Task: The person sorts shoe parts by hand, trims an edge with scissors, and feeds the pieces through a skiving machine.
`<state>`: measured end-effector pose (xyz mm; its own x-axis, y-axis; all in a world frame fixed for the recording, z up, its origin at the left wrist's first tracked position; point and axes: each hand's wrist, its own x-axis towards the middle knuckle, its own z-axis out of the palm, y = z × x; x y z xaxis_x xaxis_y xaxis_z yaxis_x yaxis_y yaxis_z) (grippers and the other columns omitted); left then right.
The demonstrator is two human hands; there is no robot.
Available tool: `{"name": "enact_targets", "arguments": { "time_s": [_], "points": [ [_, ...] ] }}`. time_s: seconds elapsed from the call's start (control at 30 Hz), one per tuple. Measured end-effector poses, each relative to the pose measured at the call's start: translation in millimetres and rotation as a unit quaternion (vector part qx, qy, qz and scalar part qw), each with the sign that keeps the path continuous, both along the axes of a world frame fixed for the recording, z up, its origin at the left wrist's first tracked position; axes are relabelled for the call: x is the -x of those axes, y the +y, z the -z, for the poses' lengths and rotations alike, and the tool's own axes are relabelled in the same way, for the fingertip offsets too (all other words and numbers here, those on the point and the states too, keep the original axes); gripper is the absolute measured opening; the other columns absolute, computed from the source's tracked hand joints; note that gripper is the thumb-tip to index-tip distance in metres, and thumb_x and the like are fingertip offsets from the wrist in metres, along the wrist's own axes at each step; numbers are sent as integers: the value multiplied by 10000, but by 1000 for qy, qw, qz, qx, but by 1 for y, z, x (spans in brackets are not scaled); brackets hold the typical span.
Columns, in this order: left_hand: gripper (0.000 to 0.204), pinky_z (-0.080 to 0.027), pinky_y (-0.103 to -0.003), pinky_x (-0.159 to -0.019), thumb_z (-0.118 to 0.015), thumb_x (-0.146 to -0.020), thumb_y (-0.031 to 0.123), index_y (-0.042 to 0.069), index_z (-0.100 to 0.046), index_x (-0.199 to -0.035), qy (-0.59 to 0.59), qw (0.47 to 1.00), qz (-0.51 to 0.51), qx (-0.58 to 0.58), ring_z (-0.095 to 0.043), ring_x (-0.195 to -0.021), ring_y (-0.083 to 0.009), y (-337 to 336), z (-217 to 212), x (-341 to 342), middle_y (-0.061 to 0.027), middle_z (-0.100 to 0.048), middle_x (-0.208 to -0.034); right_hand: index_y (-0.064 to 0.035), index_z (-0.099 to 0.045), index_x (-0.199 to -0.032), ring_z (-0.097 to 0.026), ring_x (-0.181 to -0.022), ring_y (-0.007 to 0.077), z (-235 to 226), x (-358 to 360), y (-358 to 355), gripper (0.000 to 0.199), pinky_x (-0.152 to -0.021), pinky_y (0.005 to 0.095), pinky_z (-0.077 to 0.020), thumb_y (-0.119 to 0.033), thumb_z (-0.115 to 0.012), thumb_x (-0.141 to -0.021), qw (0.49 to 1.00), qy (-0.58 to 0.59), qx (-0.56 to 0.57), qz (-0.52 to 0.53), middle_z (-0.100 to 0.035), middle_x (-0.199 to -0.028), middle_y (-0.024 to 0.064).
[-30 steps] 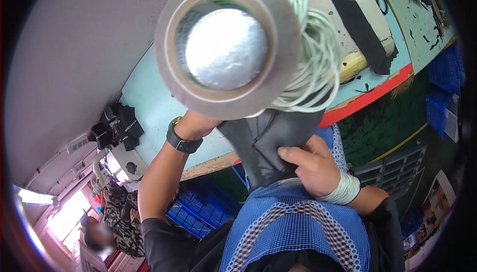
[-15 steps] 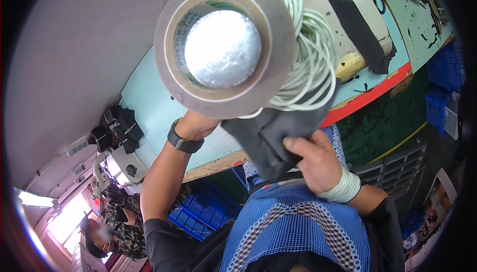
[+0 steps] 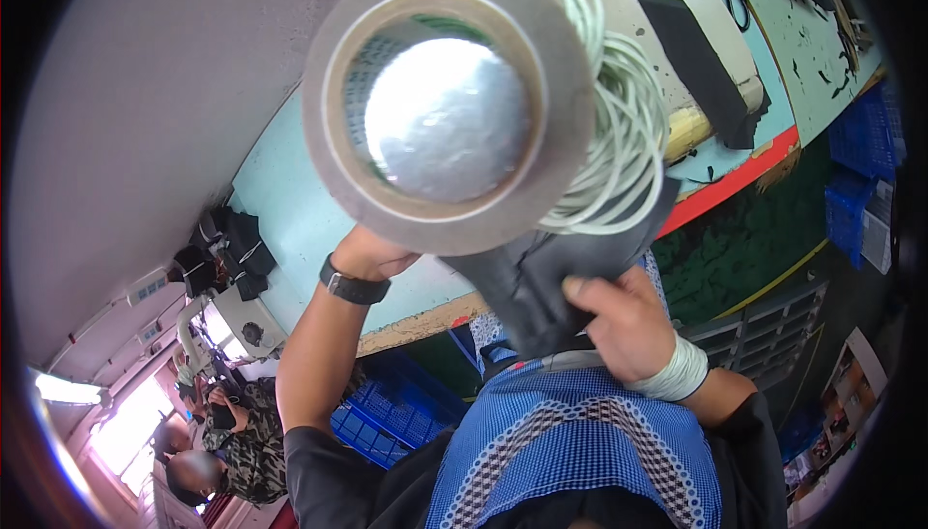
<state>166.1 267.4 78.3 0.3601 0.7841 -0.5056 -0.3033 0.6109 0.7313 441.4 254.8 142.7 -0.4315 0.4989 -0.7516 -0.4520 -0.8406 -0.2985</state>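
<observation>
My right hand (image 3: 628, 326) is closed on the lower edge of a dark grey, sheet-like piece of material (image 3: 551, 287), thumb on top. The piece hangs in folds above my lap, its upper part passing behind a roll of clear tape (image 3: 333, 142) and a coil of white cord (image 3: 628, 132). Both loom large and close to the camera, in front of the table. My left hand (image 3: 372, 256) is raised at the table's edge, next to the grey piece. The tape roll covers most of its fingers, so its grip is hidden.
A sewing machine (image 3: 619, 7) with a black strip (image 3: 691, 50) across it stands on the pale blue table (image 3: 290, 191). Dark scraps lie at the right. Blue crates (image 3: 396, 403) sit below the table. People in camouflage clothing (image 3: 256, 442) are at the left.
The tape roll and cord have shifted slightly right and down in view. My right hand has moved a little right with the grey piece. A second person shows at the left.
</observation>
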Motion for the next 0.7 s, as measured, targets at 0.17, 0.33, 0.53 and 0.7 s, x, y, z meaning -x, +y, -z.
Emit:
{"name": "enact_targets", "arguments": {
  "time_s": [0.17, 0.33, 0.53, 0.7],
  "points": [
    [391, -460, -306, -985, -532, -996, 245, 44, -518, -1331, 234, 970, 71, 19, -568, -1129, -149, 6, -14, -11, -55, -580, -1257, 34, -556, -1176, -588, -999, 131, -6, 9, -13, 290, -921, 286, -460, -63, -577, -903, 996, 54, -14, -72, -625, -1118, 74],
    [495, -402, -342, -1038, -593, -955, 250, 39, -457, -1383, 56, 998, 29, -20, -520, -1212, -185, 13, -11, -13, -80, -526, -1350, 27, -544, -1182, -599, -985, 137, -6, 3, 2, 296, -891, 282, -475, -52, -574, -898, 1000, 13, 6, -2, -628, -1109, 84],
    [453, -430, -342, -1039, -511, -1007, 269, 40, -432, -1389, 238, 964, 114, -4, -573, -1155, -193, 11, -17, -12, -83, -564, -1281, 35, -543, -1172, -599, -974, 128, -4, 12, -16, 292, -866, 274, -480, -59, -590, -900, 994, 63, -26, -88, -629, -1093, 73],
    [464, -432, -323, -1038, -602, -957, 197, 51, -465, -1375, 164, 981, 87, -48, -553, -1170, -149, 11, 0, -9, -52, -569, -1297, 43, -537, -1181, -602, -981, 131, 1, 8, -8, 305, -877, 273, -480, -59, -586, -899, 998, 11, -36, -53, -626, -1118, 83]
  ]
}}
